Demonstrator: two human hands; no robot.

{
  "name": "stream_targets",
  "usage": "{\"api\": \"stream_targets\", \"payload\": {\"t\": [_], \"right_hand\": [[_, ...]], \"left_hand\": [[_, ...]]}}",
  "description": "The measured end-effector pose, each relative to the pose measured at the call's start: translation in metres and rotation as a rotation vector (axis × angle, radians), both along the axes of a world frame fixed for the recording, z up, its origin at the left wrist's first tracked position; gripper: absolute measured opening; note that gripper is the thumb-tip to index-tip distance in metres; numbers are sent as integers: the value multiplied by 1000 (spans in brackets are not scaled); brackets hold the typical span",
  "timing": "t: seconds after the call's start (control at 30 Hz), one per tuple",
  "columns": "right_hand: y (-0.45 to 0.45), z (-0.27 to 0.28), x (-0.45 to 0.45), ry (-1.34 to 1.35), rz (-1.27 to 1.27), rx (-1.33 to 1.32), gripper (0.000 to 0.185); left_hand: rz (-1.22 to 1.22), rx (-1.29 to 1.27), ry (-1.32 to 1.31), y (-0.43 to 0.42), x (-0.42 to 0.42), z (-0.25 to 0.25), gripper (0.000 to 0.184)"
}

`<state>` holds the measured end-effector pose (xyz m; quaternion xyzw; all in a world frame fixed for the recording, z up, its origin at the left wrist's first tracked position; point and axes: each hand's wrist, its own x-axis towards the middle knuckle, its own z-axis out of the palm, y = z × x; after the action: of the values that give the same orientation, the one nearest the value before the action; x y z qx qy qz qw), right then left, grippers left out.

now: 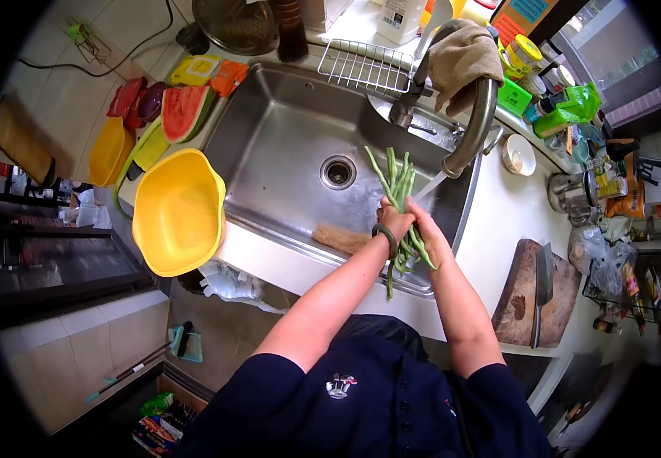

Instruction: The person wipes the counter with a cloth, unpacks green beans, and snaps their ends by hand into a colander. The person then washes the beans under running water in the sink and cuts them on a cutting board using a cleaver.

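Observation:
A bunch of long green beans (399, 177) is held over the right part of the steel sink (269, 153). My left hand (397, 221), with a dark band at its wrist, is closed round the middle of the bunch. Against the other side of the beans, my right hand (428, 229) is closed too, its fingers partly hidden. Bean ends stick out above and below both hands. Water runs from the curved faucet (464, 153) just beside the beans. A brown scrubbing pad (339, 238) lies in the sink near its front edge, left of my hands.
A yellow basin (177, 214) stands on the counter left of the sink, near a cut watermelon piece (185, 113). At right, a cleaver (544, 286) lies on a wooden cutting board (513, 305). Behind are a wire rack (365, 65), a cloth (464, 61) over the faucet and a white bowl (519, 155).

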<state>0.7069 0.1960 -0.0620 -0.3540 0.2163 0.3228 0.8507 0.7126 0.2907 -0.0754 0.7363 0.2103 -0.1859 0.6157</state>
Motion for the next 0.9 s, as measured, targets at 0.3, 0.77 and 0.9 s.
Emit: {"api": "stream_targets", "payload": {"t": [0.3,0.77,0.9], "right_hand": [[-15,-21,-4,137,-13,-96,36],[2,7,1,-76,-26,-455,40],[13,6,6,-327,125,-945,47]], "left_hand": [[67,156,-316,-16,-15,-15,66],[288,-559,42,18,6,-25,17],[313,-818,93,24,0,29,16]]}}
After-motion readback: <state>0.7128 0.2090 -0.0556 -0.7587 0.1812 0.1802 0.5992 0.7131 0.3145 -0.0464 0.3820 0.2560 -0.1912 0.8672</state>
